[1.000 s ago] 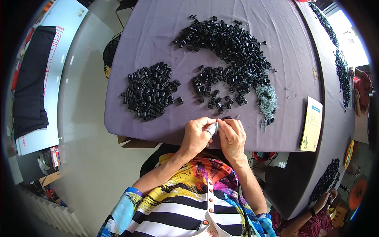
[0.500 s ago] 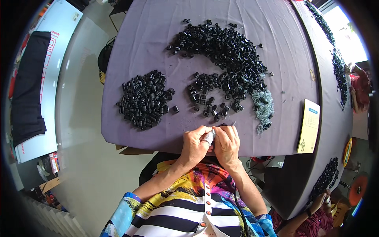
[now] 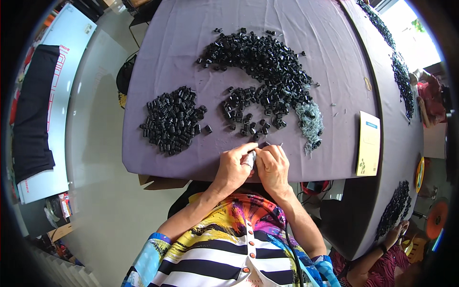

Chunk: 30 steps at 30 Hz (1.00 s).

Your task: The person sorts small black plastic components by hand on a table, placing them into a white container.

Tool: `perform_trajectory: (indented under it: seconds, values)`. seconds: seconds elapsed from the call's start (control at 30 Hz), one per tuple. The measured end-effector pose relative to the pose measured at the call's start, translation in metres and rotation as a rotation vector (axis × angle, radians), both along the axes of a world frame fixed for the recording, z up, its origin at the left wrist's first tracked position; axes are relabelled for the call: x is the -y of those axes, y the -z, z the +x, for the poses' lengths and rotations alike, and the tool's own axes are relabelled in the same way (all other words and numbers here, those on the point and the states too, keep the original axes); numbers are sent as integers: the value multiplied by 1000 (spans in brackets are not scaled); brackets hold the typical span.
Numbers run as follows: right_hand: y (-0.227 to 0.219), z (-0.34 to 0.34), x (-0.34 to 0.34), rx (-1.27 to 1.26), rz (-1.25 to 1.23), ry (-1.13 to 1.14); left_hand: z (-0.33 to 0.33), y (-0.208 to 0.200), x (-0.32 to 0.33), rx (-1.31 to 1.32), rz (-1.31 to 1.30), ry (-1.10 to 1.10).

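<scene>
Since the earlier frame we're seeing both hands staying pressed together at the near table edge (image 3: 143,165), barely shifting. Left hand (image 3: 233,168) and right hand (image 3: 273,167) are pinching a small pale part (image 3: 250,159) betw. fingertips; both closed on it, part mostly hidden. We're judging risks: piece is sitting right over the edge w/ only fingertip hold, so a slip could be dropping it to the floor; a wrist could also be nudging the loose black pieces (image 3: 248,125) just beyond. Sorted black pile (image 3: 172,119) is lying well left.
</scene>
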State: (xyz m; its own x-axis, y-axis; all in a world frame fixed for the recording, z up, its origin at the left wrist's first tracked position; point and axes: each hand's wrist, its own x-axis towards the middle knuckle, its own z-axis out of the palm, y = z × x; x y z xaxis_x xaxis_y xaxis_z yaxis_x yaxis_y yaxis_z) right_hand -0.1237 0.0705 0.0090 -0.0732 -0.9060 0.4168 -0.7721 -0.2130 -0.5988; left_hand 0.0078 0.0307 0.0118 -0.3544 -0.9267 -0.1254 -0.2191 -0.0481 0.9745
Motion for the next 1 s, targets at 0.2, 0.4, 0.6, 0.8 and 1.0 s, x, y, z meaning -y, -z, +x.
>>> perform_trajectory:
  seconds: [0.2, 0.4, 0.6, 0.8, 1.0]
  values:
    - [-17, -15, -6, 12, 45, -46, -3, -7, 3, 183, -455, 31]
    - [-28, -57, -5, 0, 52, 91, 13, -10, 20, 396, -500, -61]
    - [-19, -62, 5, -30, 175, 14, 46, -11, 47, 559, -503, -154]
    - [-20, -59, 13, -20, 215, 20, 47, -16, 44, 555, -452, -183]
    - [-39, -47, 60, -122, 10, -151, 21, -27, 50, 427, -570, -84]
